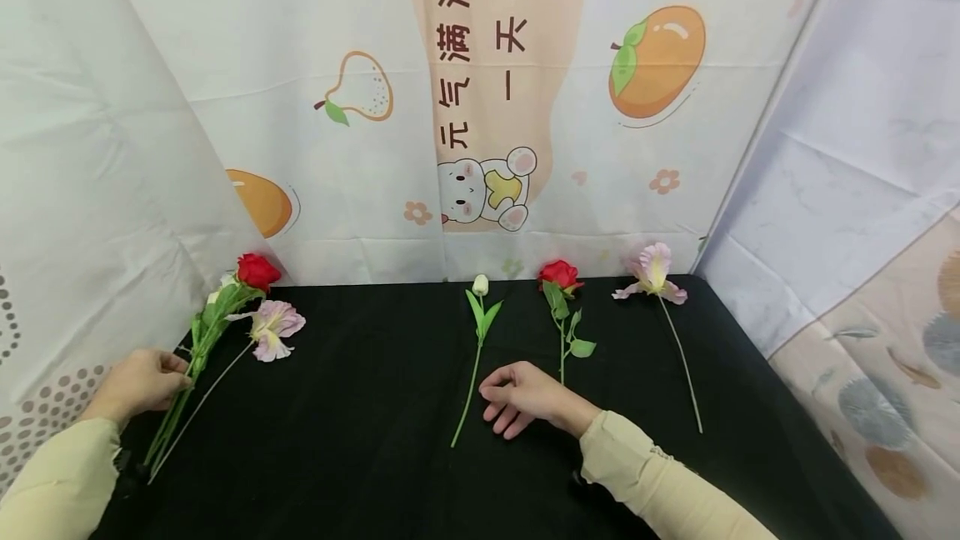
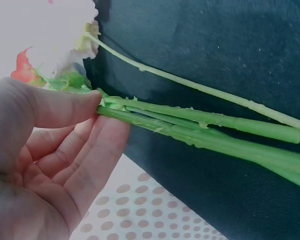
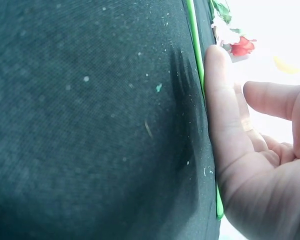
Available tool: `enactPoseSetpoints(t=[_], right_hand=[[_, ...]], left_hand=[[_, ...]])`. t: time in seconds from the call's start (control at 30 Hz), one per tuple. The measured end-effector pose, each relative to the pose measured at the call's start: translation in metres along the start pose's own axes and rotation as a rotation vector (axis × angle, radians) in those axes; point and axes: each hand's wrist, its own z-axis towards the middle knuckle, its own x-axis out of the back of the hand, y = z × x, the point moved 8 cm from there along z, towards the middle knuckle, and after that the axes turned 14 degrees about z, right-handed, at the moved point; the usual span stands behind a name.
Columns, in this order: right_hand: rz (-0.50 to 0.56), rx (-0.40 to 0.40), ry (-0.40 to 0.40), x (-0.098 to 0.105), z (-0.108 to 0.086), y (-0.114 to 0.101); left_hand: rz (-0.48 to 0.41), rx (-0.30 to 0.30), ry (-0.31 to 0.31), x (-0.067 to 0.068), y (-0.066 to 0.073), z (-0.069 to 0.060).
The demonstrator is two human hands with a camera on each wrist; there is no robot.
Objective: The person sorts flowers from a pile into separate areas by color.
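At the table's left, my left hand (image 1: pixel 142 383) pinches several green flower stems (image 2: pixel 190 127) between thumb and fingers. A red rose (image 1: pixel 257 271) tops this bunch, with a white bloom partly hidden behind it. Beside the held stems runs the pale stem (image 2: pixel 205 88) of a pink-purple iris-like flower (image 1: pixel 276 326), outside the pinch. My right hand (image 1: pixel 531 397), fingers loosely bent and holding nothing, hovers low just right of a white tulip (image 1: pixel 480 285). That tulip lies on the black cloth, its green stem (image 3: pixel 195 37) close by my fingers; whether they touch cannot be told.
Right of the tulip lies another red rose (image 1: pixel 559 274), its lower stem hidden behind my right hand. Farther right is a second pink-purple flower (image 1: pixel 656 272) on a pale stem. Black cloth (image 1: pixel 337 440) covers the table; printed white curtains (image 1: pixel 360 190) enclose the back and sides.
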Motion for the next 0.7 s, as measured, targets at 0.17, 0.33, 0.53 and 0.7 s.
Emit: enactPoseSetpoints(t=[0.17,0.33,0.53,0.7], right_hand=[[0.001,-0.003,-0.006,-0.001,0.000,0.000],[0.004,-0.003,-0.010,-0.001,0.000,0.000],[0.005,-0.005,-0.010,0.000,0.000,0.001],[0.005,-0.004,-0.012,0.000,-0.002,0.001]], left_hand=[[-0.060,0.020,-0.013,0.000,0.002,-0.002],[-0.155,0.037,-0.033,-0.001,0.006,-0.005],[-0.241,0.041,-0.020,0.000,0.019,-0.008],[-0.243,0.028,0.009,0.003,0.035,-0.013]])
